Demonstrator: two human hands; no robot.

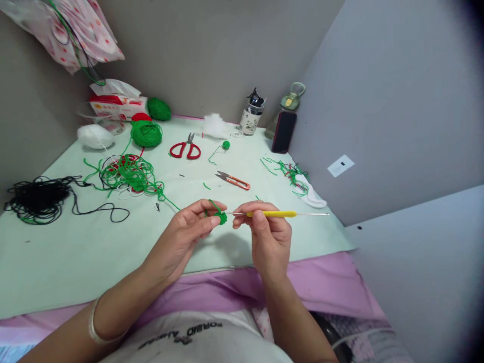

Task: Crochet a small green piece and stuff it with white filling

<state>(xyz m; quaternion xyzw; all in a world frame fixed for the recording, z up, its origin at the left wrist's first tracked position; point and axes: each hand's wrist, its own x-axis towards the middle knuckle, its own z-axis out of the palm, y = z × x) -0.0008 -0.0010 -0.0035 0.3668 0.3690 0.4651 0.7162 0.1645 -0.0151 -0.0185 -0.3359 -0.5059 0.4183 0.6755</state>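
Observation:
Between the thumb and fingers of my left hand is a small green crochet piece. Green yarn loops over that hand's index finger, and a strand runs off left toward a tangled pile of green yarn. My right hand grips a crochet hook by its yellow handle, in a pen-like hold. The hook's thin metal tip reaches left to the green piece and appears to touch it; whether it is inside a stitch I cannot tell. Both hands hover above the front of the pale green table.
Red-handled scissors and orange thread snips lie beyond my hands. Black yarn is at the left, with green and white balls behind. A phone leans by a bottle; yarn scraps lie right.

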